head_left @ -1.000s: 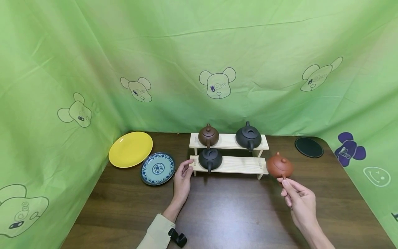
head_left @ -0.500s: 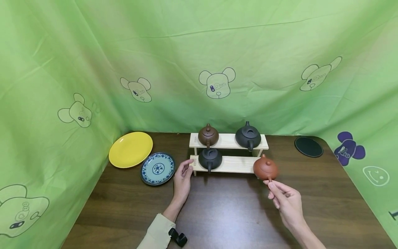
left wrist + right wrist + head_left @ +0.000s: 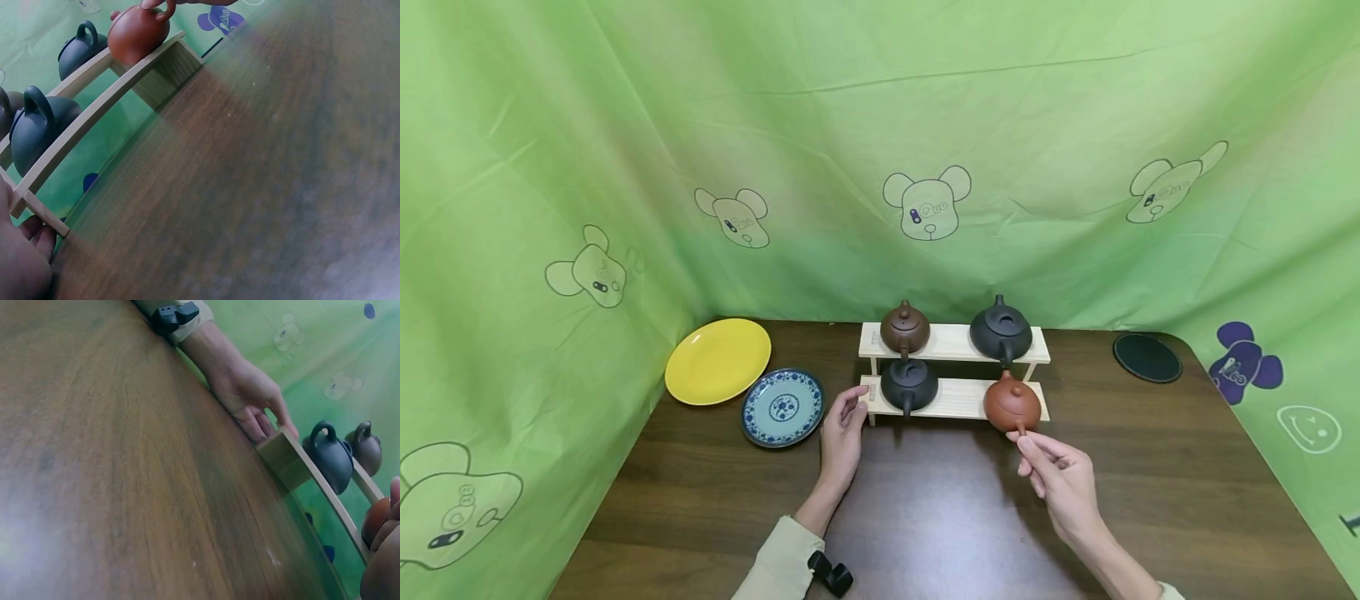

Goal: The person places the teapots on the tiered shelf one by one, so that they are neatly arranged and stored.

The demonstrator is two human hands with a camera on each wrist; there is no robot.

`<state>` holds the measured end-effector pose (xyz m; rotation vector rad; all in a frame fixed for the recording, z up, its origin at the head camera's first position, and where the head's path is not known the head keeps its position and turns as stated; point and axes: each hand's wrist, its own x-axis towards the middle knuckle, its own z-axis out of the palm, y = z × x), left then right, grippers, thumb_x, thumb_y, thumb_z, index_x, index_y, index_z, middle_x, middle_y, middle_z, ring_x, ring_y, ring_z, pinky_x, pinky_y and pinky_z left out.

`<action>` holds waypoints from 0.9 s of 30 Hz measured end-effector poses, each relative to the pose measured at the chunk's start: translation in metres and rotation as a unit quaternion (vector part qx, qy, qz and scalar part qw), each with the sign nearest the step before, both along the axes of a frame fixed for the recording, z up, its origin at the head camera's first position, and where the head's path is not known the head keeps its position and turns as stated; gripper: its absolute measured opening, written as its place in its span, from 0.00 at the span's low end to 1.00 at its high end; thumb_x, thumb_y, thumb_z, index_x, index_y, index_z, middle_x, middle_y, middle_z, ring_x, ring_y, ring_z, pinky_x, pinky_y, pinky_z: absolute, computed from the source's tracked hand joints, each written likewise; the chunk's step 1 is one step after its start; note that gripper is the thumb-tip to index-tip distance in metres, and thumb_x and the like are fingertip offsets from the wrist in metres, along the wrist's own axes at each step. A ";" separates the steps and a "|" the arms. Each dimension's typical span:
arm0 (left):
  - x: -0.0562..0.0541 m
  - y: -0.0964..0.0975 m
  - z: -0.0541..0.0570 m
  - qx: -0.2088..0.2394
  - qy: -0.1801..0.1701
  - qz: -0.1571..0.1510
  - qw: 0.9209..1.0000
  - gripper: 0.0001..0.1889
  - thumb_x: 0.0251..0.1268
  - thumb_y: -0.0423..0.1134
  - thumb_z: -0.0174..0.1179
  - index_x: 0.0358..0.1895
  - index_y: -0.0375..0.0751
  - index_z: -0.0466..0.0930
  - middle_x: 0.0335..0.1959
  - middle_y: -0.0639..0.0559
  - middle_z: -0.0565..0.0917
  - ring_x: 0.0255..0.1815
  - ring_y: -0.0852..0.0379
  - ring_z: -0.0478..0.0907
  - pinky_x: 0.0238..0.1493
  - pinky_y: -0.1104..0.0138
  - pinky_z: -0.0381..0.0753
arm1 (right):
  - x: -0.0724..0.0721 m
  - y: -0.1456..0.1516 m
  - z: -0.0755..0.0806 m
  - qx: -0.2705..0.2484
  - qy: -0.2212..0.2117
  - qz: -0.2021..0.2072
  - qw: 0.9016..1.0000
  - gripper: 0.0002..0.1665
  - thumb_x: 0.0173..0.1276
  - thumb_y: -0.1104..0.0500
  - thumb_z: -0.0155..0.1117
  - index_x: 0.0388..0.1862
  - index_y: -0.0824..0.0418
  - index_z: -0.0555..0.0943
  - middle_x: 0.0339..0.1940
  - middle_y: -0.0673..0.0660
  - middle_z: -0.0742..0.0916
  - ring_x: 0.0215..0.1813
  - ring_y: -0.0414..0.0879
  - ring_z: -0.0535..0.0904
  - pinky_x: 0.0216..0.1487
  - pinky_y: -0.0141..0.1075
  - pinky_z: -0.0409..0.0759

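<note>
My right hand (image 3: 1067,487) pinches the handle of a reddish-orange clay teapot (image 3: 1012,405) between thumb and fingers. That teapot is upright at the right end of the lower tier of a two-step wooden stand (image 3: 958,398), its base right at the board in the left wrist view. On the stand's left end, my left hand (image 3: 841,437) grips the board's corner, fingers around the end leg (image 3: 45,212). A black teapot (image 3: 909,385) sits on the lower tier near this hand. Above, on the upper tier, are a brown teapot (image 3: 905,327) and a larger black teapot (image 3: 1002,331).
Left of the stand lie a yellow plate (image 3: 718,362) and a blue patterned plate (image 3: 783,407), close together. A round dark coaster (image 3: 1147,358) lies at the table's back right. Green printed cloth (image 3: 820,167) hangs behind and along both sides of the wooden table (image 3: 925,525).
My right hand has carried the reddish-orange teapot leftward, from beside the stand to the lower tier's right end. The left hand has stayed at the stand's left end.
</note>
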<state>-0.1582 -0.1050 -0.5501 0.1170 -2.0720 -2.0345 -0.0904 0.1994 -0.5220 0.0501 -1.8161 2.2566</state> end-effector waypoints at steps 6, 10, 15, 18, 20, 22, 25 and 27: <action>0.000 0.000 0.000 -0.001 -0.005 0.002 1.000 0.14 0.85 0.29 0.58 0.65 0.35 0.85 0.67 0.42 0.87 0.72 0.47 0.80 0.70 0.73 0.76 | -0.006 -0.010 0.000 0.010 -0.011 0.002 1.000 0.10 0.80 0.76 0.62 0.46 0.76 0.91 0.18 0.49 0.85 0.14 0.33 0.65 0.19 0.48 0.46; 0.000 0.000 -0.001 0.000 -0.004 0.001 1.000 0.14 0.85 0.28 0.58 0.65 0.34 0.85 0.67 0.41 0.87 0.73 0.46 0.80 0.70 0.74 0.76 | -0.010 -0.015 0.002 0.007 -0.018 -0.002 1.000 0.09 0.80 0.75 0.63 0.46 0.76 0.91 0.18 0.49 0.85 0.15 0.30 0.67 0.19 0.47 0.47; 0.000 0.000 -0.002 0.002 0.001 0.002 1.000 0.14 0.85 0.28 0.58 0.65 0.33 0.85 0.67 0.40 0.87 0.73 0.45 0.79 0.70 0.74 0.76 | -0.014 -0.020 0.002 0.002 -0.016 -0.004 1.000 0.10 0.81 0.74 0.63 0.48 0.73 0.91 0.20 0.48 0.87 0.16 0.29 0.68 0.18 0.43 0.49; 0.000 0.001 -0.002 0.000 0.001 0.002 1.000 0.14 0.85 0.28 0.58 0.65 0.34 0.85 0.67 0.40 0.87 0.73 0.45 0.79 0.70 0.73 0.76 | -0.016 -0.023 0.002 -0.003 -0.014 -0.001 1.000 0.10 0.81 0.74 0.63 0.49 0.74 0.91 0.22 0.49 0.88 0.16 0.30 0.68 0.17 0.40 0.50; 0.000 0.001 -0.002 -0.002 0.001 0.002 1.000 0.14 0.85 0.29 0.58 0.65 0.34 0.85 0.67 0.40 0.87 0.73 0.45 0.79 0.70 0.73 0.76 | -0.018 -0.025 0.002 0.000 -0.017 -0.001 1.000 0.10 0.82 0.73 0.64 0.51 0.76 0.90 0.22 0.49 0.88 0.17 0.30 0.67 0.16 0.37 0.52; 0.000 0.001 -0.002 -0.002 0.000 0.002 1.000 0.14 0.85 0.28 0.58 0.65 0.34 0.85 0.67 0.40 0.87 0.73 0.45 0.79 0.70 0.73 0.76 | -0.020 -0.026 0.003 0.008 -0.023 0.001 1.000 0.11 0.82 0.71 0.64 0.53 0.79 0.88 0.21 0.49 0.86 0.17 0.30 0.67 0.15 0.34 0.54; -0.001 0.001 -0.002 -0.001 -0.002 0.003 1.000 0.14 0.85 0.28 0.58 0.65 0.34 0.85 0.67 0.41 0.87 0.73 0.45 0.79 0.70 0.73 0.76 | -0.022 -0.027 0.004 0.016 -0.031 0.002 0.999 0.14 0.83 0.70 0.65 0.55 0.83 0.86 0.21 0.49 0.86 0.17 0.30 0.66 0.16 0.32 0.56; 0.000 0.001 -0.002 -0.001 0.000 0.003 1.000 0.14 0.85 0.28 0.58 0.65 0.34 0.85 0.67 0.41 0.87 0.73 0.46 0.80 0.70 0.73 0.76 | -0.024 -0.028 0.004 0.016 -0.038 0.003 0.999 0.14 0.83 0.70 0.65 0.55 0.83 0.86 0.22 0.50 0.87 0.17 0.31 0.67 0.16 0.29 0.58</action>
